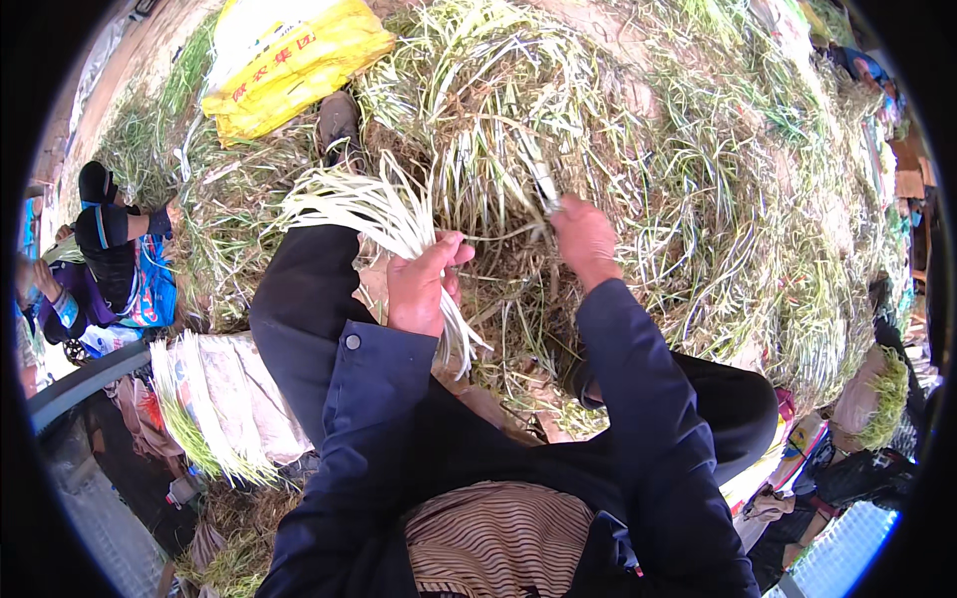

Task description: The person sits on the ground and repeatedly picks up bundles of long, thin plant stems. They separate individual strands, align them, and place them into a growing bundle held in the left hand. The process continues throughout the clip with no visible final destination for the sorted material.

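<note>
My left hand (420,291) grips a bunch of pale, peeled-looking plant stalks (366,209), probably garlic shoots. They fan out to the upper left, and their other ends hang below the hand. My right hand (588,238) is closed on the lower end of some narrow pale leafy stalks (544,183), partly blurred, above the heap. One thin strand (505,235) stretches from the left fingertips toward the right hand. Before me lies a large heap of tangled green and dry stalks (486,172), between and beyond my knees.
A yellow woven sack (299,67) bearing writing lies by my left foot. Sorted stalks (191,404) rest on a pale sack (277,396) at my left. Another person (105,247) sits at far left. More loose stalks (748,261) cover the ground rightward. Bags (800,456) lie at lower right.
</note>
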`<state>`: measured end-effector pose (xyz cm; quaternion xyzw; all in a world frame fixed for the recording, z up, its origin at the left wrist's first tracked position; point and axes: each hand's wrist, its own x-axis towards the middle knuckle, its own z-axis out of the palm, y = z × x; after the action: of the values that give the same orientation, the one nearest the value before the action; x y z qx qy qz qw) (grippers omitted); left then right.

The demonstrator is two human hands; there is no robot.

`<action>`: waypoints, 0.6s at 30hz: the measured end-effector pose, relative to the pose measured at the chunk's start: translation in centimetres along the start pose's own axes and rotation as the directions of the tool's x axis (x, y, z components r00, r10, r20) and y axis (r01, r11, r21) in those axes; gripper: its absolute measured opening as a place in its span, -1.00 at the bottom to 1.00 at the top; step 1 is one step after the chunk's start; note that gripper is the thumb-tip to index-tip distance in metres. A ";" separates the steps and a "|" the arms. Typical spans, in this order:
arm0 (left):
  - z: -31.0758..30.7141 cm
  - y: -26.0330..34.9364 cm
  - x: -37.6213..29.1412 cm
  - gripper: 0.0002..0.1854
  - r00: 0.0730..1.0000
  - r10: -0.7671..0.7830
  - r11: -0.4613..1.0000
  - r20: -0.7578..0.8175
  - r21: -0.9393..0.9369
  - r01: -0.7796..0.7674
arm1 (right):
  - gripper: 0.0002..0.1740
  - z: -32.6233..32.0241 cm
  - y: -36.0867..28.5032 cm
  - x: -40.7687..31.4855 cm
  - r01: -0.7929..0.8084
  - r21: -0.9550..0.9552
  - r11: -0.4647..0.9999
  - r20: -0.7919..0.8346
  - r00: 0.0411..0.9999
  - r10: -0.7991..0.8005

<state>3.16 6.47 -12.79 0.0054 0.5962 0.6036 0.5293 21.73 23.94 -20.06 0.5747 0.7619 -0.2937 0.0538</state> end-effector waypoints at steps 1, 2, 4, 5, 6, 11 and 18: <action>0.3 0.1 0.0 -0.76 1.000 0.002 1.000 0.009 0.004 -0.002 | -0.83 -0.5 1.8 -0.1 -0.119 0.229 0.966 -0.010 0.992 0.124; 0.2 0.0 0.0 -0.78 1.000 0.025 1.000 0.014 -0.006 -0.025 | -0.84 -1.5 3.9 0.0 -0.181 0.312 0.933 0.032 0.983 0.181; 0.4 0.1 0.1 -0.78 0.999 0.025 0.999 0.029 -0.020 -0.024 | -0.84 -3.4 11.1 0.1 -0.063 0.173 0.983 -0.181 0.979 0.095; 0.7 0.0 0.1 -0.79 0.999 0.022 0.999 0.046 -0.027 -0.021 | -0.83 -4.7 16.1 0.6 -0.077 -0.034 0.996 -0.281 0.958 0.064; 0.9 0.0 0.2 -0.79 0.998 0.017 0.999 0.059 -0.032 -0.015 | -0.81 -6.2 20.8 0.9 -0.125 -0.228 0.965 -0.377 0.926 0.031; -1.0 -0.4 -0.2 -0.76 0.999 0.024 0.998 0.038 -0.060 -0.021 | -0.86 -11.8 21.4 -3.1 -0.057 0.960 0.275 -0.181 0.625 0.759; -0.9 -0.3 -0.1 -0.75 0.995 -0.040 0.993 0.092 -0.110 0.050 | -0.87 -7.8 6.8 -10.1 0.049 0.987 0.156 -0.113 0.890 0.441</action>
<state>2.82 5.68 -13.26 -0.0107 0.5369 0.6234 0.5684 33.25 20.51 -12.00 0.6149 0.3073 -0.5828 -0.4333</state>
